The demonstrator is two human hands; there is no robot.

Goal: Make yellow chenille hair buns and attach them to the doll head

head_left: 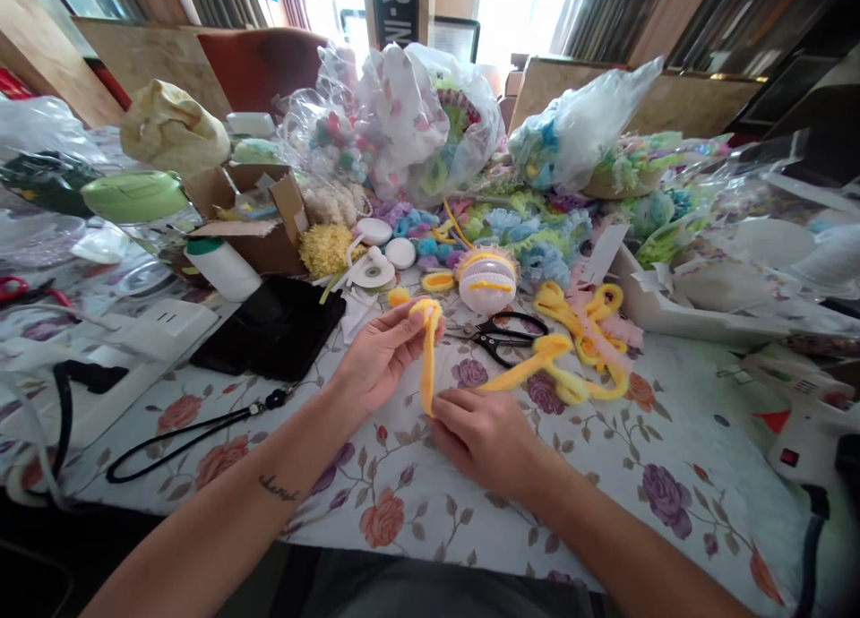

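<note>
My left hand (382,356) pinches the looped end of a fuzzy yellow strip (428,367) near the middle of the view. Lower and to the right, my right hand (485,434) has its fingers closed round the same strip, which hangs between both hands. From my right hand the strip runs off to the right and lies in loops on the cloth. Black-handled scissors (505,333) rest just beyond my hands. Behind them sits a round white object (486,282) with yellow trim. A small yellow ring (438,281) lies to its left.
A black tablet-like object (272,330), a white spool (225,269) and a cardboard box (265,233) stand left. Bags and colourful trims fill the back. At right are a white tray (662,309) and a glue gun (799,421); a power strip (161,327) is far left.
</note>
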